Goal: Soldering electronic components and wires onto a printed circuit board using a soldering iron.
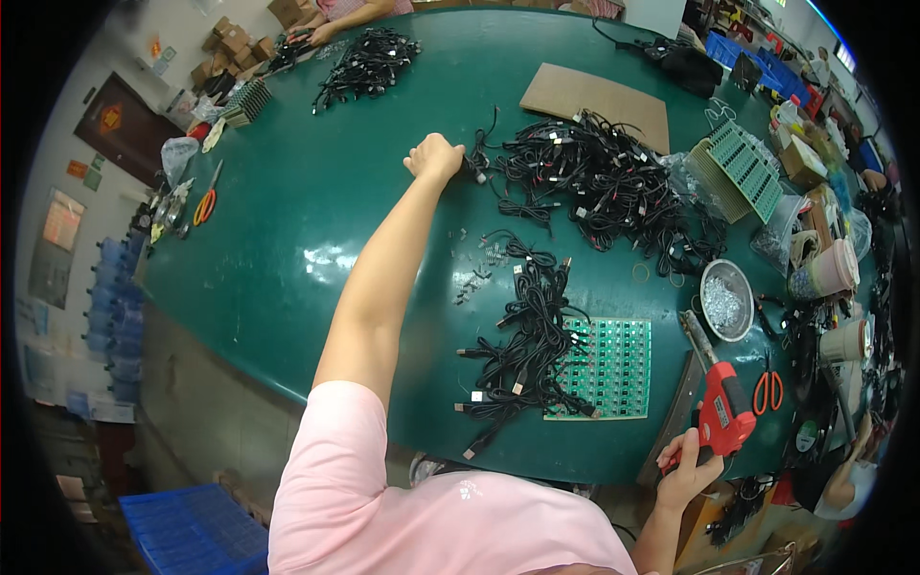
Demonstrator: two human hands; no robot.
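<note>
A red-and-black plastic glue gun [725,407], its long metal barrel leaning left, sits in the right hand [685,471]. A small tangled black cable bundle [476,165] lies beside the left hand [436,158].

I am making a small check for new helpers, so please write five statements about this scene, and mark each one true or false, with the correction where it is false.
1. The right hand holds the red tool. True.
2. The bowl holds small clear pieces. True.
3. The left hand is in the bowl. False: it is out over the table, just left of the large cable pile.
4. The green board is fully uncovered. False: black cables lie over part of its left side.
5. The cardboard lies beyond the large cable pile, seen from the person. True.
</note>
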